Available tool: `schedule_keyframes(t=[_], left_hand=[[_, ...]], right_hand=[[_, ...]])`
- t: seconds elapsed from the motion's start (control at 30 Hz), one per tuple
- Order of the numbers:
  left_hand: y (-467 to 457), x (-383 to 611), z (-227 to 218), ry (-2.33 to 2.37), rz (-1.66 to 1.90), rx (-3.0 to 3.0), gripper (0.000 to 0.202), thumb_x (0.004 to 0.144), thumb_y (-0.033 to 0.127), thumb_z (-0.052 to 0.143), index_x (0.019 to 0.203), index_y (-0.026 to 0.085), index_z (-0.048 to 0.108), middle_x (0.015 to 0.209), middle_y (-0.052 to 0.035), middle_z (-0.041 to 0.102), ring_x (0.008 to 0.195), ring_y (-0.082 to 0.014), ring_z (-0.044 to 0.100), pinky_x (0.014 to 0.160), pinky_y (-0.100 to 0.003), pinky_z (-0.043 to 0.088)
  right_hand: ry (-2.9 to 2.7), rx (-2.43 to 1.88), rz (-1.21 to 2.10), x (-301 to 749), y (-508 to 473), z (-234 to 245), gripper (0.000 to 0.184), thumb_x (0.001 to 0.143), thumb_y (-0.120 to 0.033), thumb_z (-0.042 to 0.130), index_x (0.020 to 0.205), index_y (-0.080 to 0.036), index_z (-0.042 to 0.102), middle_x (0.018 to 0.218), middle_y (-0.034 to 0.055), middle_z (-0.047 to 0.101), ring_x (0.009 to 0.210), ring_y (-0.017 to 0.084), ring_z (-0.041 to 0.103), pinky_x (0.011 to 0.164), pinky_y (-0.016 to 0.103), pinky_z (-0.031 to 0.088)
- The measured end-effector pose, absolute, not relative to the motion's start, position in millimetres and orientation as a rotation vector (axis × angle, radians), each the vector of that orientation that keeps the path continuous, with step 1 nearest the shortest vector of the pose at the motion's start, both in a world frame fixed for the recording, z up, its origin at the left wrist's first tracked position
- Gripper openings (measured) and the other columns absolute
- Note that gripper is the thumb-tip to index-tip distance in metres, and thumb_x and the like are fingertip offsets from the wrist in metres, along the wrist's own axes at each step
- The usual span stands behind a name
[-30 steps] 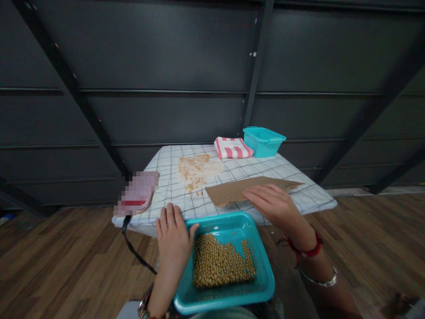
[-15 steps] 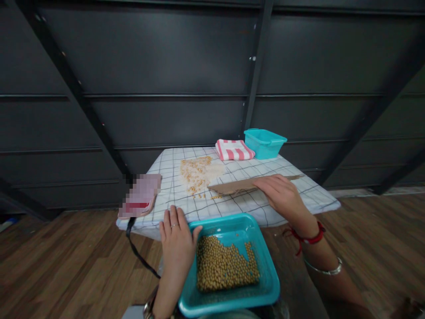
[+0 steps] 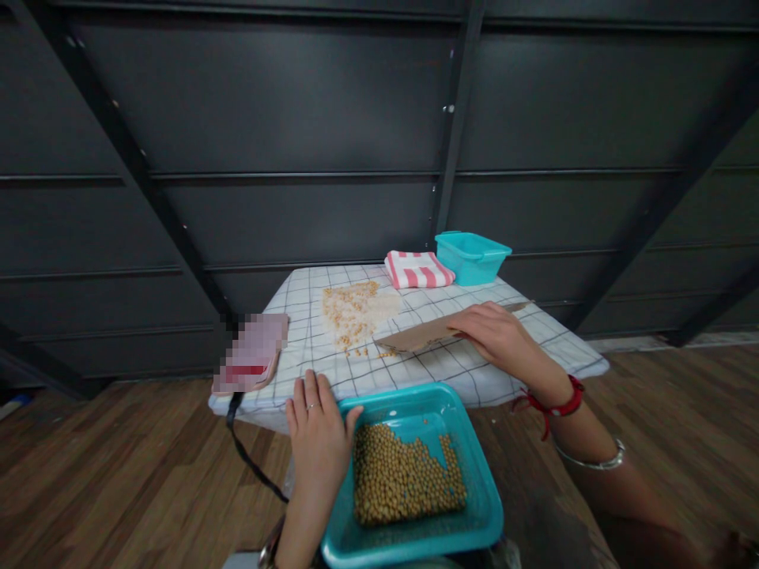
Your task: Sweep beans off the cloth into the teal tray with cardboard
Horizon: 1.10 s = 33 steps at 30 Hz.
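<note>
Across the back of the frame it's all dark panelled wall point(image 3: 296, 103), with wood floor point(image 3: 148, 466) filling both lower corners. Middle of the frame is the desk point(image 3: 554, 346) under a white checked cloth. Bottom centre, just off its near edge, sits a big turquoise tray point(image 3: 488, 482) with a decent layer of tan beans point(image 3: 406, 478) in it.

Right of centre there's a flat piece of cardboard point(image 3: 418, 336), tilted over the cloth; the right hand point(image 3: 495, 336) has its fingers closed on it from above. The left hand point(image 3: 320, 442) is flat and open at lower centre, fingers stretched to the desk edge, thumb at the tray's rim, gripping nothing as far as I can see.

Pinkish pixelated thing point(image 3: 258, 348) at the desk's left, turquoise basin point(image 3: 474, 269) at its far right corner, striped towel point(image 3: 420, 270) right beside that. Left of centre is the scatter of yellow beans and white grains point(image 3: 353, 312), plus a tiny line of strays point(image 3: 387, 355) by the cardboard's left tip.

My read: the step in hand is working the cardboard around those loose bits. Next move probably calls for a low, steady edge so strays don't slip under; can't tell if it's touching the cloth.
</note>
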<state>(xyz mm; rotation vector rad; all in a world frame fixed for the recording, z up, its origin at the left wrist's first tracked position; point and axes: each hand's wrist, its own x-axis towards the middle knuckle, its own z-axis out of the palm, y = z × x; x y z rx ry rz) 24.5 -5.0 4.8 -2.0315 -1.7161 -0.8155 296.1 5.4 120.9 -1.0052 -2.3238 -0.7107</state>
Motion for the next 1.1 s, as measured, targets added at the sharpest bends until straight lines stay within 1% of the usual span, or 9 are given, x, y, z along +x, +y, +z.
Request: schedule_keyframes(t=[0.13, 0.3, 0.4, 0.57, 0.7, 0.83, 0.97, 1.1], left_hand=[[-5, 24, 5, -1.71, -0.831, -2.025, 0.073, 0.082, 0.055, 0.016, 0.118, -0.003, 0.043, 0.124, -0.0274, 0.044, 0.121, -0.0368, 0.033, 0.094, -0.054, 0.03], [-4, 24, 3, -1.705, -0.852, -2.017, 0.07, 0.082, 0.054, 0.018, 0.123, 0.0, 0.039, 0.125, -0.026, 0.044, 0.123, -0.0352, 0.03, 0.095, -0.054, 0.029], [-4, 23, 3, -1.715, -0.85, -2.012, 0.069, 0.082, 0.054, 0.02, 0.122, 0.0, 0.039, 0.125, -0.0257, 0.044, 0.123, -0.035, 0.03, 0.096, -0.054, 0.029], [-7, 25, 6, -1.754, -0.803, -2.016, 0.067, 0.083, 0.051, 0.022, 0.121, -0.001, 0.04, 0.127, -0.0262, 0.043, 0.123, -0.0353, 0.031, 0.096, -0.053, 0.028], [-8, 26, 7, -1.764, -0.77, -2.007, 0.069, 0.083, 0.051, 0.021, 0.119, -0.004, 0.041, 0.126, -0.0285, 0.042, 0.121, -0.0376, 0.032, 0.094, -0.055, 0.03], [-9, 27, 7, -1.757, -0.785, -2.011, 0.07, 0.082, 0.053, 0.021, 0.12, -0.004, 0.039, 0.125, -0.0292, 0.042, 0.121, -0.039, 0.031, 0.093, -0.057, 0.03], [-10, 29, 7, -1.781, -0.763, -2.005, 0.07, 0.082, 0.052, 0.025, 0.119, -0.006, 0.04, 0.126, -0.0302, 0.041, 0.121, -0.0404, 0.031, 0.093, -0.056, 0.03], [-10, 30, 8, -1.797, -0.704, -1.989, 0.071, 0.082, 0.052, 0.026, 0.119, -0.006, 0.04, 0.126, -0.0298, 0.041, 0.119, -0.0409, 0.034, 0.092, -0.056, 0.031]], right_hand=[[-2.355, -0.989, -0.71, 293, -4, 120, 0.03, 0.083, -0.006, 0.033, 0.1, -0.019, 0.055, 0.088, 0.0046, 0.063, 0.081, 0.014, 0.054, 0.072, 0.03, 0.039], [-2.376, -0.936, -0.78, 288, -11, 125, 0.035, 0.082, -0.003, 0.033, 0.107, -0.018, 0.053, 0.085, 0.0038, 0.064, 0.079, 0.014, 0.053, 0.072, 0.03, 0.039], [-2.326, -0.937, -0.835, 286, -11, 126, 0.033, 0.082, -0.003, 0.035, 0.105, -0.017, 0.054, 0.083, 0.004, 0.064, 0.077, 0.014, 0.053, 0.072, 0.031, 0.039], [-2.308, -0.921, -0.852, 283, -14, 121, 0.032, 0.082, -0.003, 0.034, 0.1, -0.02, 0.055, 0.081, 0.0025, 0.063, 0.076, 0.014, 0.053, 0.071, 0.03, 0.039], [-2.303, -0.886, -0.804, 283, -22, 119, 0.032, 0.08, -0.003, 0.035, 0.1, -0.019, 0.055, 0.081, 0.0027, 0.063, 0.077, 0.014, 0.053, 0.072, 0.031, 0.04], [-2.252, -0.938, -0.816, 284, -22, 119, 0.033, 0.08, -0.003, 0.035, 0.102, -0.021, 0.054, 0.081, 0.0023, 0.063, 0.076, 0.014, 0.053, 0.074, 0.033, 0.039], [-2.234, -0.957, -0.866, 282, -18, 120, 0.032, 0.081, -0.004, 0.035, 0.1, -0.019, 0.055, 0.078, 0.0026, 0.063, 0.072, 0.014, 0.052, 0.072, 0.032, 0.04], [-2.285, -0.934, -0.854, 279, -20, 121, 0.032, 0.08, -0.002, 0.034, 0.098, -0.017, 0.055, 0.079, 0.0035, 0.063, 0.074, 0.015, 0.052, 0.069, 0.031, 0.04]])
